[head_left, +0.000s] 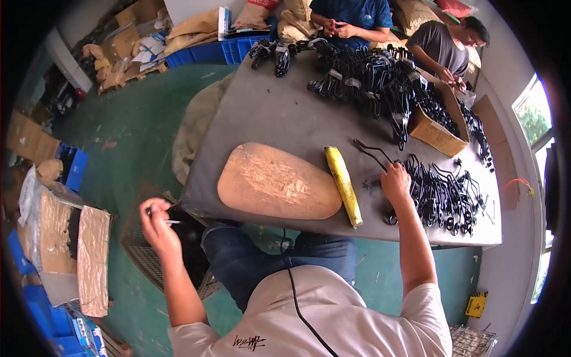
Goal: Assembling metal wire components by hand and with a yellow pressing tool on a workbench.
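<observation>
My left hand (159,229) is raised off the table's left side, above a mesh crate. Its fingers are closed around a small tool with a thin pale shaft (173,222) poking out; blur hides its kind. On the table's right, my right hand (395,180) grips a black bent metal rod (370,150) that has a looped end. Just right of that hand lies a spread of similar black metal pieces (437,196). A yellow wrapped bar (343,185) lies left of my right hand, touching the edge of a worn brown board (278,181).
Bundled black metal parts (372,74) are heaped at the far side, beside a cardboard box (439,128) full of small black pieces. Two people work across the grey table (279,110). A mesh crate (143,238) and cartons (56,232) stand on the floor at left.
</observation>
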Tool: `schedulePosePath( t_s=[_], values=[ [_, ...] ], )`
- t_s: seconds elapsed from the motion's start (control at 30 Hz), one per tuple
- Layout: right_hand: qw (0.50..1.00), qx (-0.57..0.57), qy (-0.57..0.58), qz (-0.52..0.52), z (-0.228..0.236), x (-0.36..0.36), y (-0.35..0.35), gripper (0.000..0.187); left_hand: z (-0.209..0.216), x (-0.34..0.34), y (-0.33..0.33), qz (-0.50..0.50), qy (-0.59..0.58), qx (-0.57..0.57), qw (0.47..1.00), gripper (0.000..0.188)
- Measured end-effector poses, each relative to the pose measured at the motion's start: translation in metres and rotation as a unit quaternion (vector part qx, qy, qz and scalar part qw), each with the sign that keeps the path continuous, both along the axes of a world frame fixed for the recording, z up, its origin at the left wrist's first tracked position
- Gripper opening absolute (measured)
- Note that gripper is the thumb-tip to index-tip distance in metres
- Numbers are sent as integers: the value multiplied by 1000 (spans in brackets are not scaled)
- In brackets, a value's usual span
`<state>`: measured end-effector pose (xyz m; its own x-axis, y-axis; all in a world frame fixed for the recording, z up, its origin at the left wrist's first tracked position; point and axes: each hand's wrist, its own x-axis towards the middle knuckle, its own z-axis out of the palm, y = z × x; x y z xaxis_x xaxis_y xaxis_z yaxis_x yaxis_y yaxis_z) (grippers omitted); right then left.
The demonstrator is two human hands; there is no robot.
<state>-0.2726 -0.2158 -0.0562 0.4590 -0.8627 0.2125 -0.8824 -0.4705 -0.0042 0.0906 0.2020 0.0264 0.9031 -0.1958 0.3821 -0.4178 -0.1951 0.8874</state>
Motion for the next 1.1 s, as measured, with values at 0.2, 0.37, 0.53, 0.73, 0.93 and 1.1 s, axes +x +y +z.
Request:
schedulePosePath(
  t_s=[0.2, 0.37, 0.53, 0.73, 0.93, 1.1],
  values=[
    [987, 18, -140, 78, -19, 3, -13, 18, -33, 44, 67, 135, -80, 281, 947, 24],
    [947, 112, -265, 142, 33, 49, 66, 20, -22, -11, -7, 24, -130, 257, 957, 41],
    [887, 185, -328, 268, 55, 84, 166, 20, -34, -87, -119, -400, 291, 2, 869, 67],
    [853, 50, -329, 403, 42, 64, 170, 31, -18, -111, -166, -419, 318, -87, 846, 39],
    [980, 27, -157, 122, -12, 28, 124, 66, -16, -106, -202, -453, 174, 29, 874, 30],
    [830, 427, -354, 66, -13, 21, 114, 54, -17, -112, -212, -432, 109, 69, 893, 28]
  ],
)
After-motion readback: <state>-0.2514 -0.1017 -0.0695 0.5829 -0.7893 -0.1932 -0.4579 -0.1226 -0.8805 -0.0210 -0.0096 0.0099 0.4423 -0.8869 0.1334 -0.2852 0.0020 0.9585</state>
